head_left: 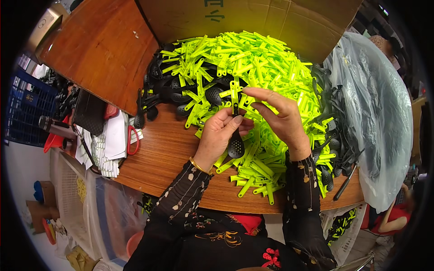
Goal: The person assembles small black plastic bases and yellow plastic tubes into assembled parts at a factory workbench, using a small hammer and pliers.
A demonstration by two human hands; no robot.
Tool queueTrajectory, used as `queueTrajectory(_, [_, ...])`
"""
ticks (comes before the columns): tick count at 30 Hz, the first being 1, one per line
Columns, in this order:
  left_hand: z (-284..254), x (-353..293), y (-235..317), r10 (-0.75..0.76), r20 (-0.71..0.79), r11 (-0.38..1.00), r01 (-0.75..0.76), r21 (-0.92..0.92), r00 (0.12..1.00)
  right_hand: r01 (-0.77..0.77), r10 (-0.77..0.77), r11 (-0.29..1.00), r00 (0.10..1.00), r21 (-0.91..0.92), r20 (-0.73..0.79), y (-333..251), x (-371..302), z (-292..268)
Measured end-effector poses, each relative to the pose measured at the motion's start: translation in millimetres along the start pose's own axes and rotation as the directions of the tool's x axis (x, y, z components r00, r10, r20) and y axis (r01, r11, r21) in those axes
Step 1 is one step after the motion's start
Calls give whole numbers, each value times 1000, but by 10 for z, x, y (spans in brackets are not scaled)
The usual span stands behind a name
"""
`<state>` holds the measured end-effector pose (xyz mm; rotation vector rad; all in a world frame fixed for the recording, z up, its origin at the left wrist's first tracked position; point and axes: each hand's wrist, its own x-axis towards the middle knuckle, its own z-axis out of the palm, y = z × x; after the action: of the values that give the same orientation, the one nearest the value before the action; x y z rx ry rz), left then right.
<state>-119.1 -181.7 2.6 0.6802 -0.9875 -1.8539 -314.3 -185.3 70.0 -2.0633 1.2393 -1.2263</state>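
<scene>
My left hand [220, 137] is closed around the neck of a black perforated spoon [236, 147], whose holed bowl points down toward me. A bright green plastic handle piece [234, 92] sits at the spoon's upper end, in line with it. My right hand [282, 118] is beside that handle piece, thumb and forefinger apart, with the forefinger's tip close to its side. Whether that fingertip touches it, I cannot tell. Behind and under both hands spreads a large heap of green handle pieces [271, 67]. Black perforated spoons [174, 88] lie along the heap's left side.
A cardboard panel [253, 20] rises behind the heap on the wooden table [153, 153]. More black spoons and a screwdriver-like tool [346, 185] lie at the right, by a clear plastic bag [370, 104]. Red-handled scissors [133, 140] and papers [110, 140] are at the left.
</scene>
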Motion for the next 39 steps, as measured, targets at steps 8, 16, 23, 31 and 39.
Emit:
queueTrajectory(8, [54, -21, 1, 8, 56, 1000, -9, 25, 998, -80, 136, 872, 987, 484, -81, -11, 7, 105])
queueTrajectory(16, [66, -38, -13, 32, 78, 997, -37, 67, 996, -252, 407, 636, 913, 729, -39, 223, 8, 98])
queueTrajectory(23, [88, -46, -65, 44, 129, 989, -61, 135, 991, -407, 404, 516, 892, 754, 205, 302, -25, 98])
queueTrajectory(31, [81, -50, -64, -2, 145, 983, -25, 182, 989, -409, 437, 741, 896, 532, 80, 146, 14, 153])
queueTrajectory(39, [82, -60, -48, -28, 147, 988, 6, 152, 989, -483, 451, 729, 872, 485, 191, 103, 14, 77])
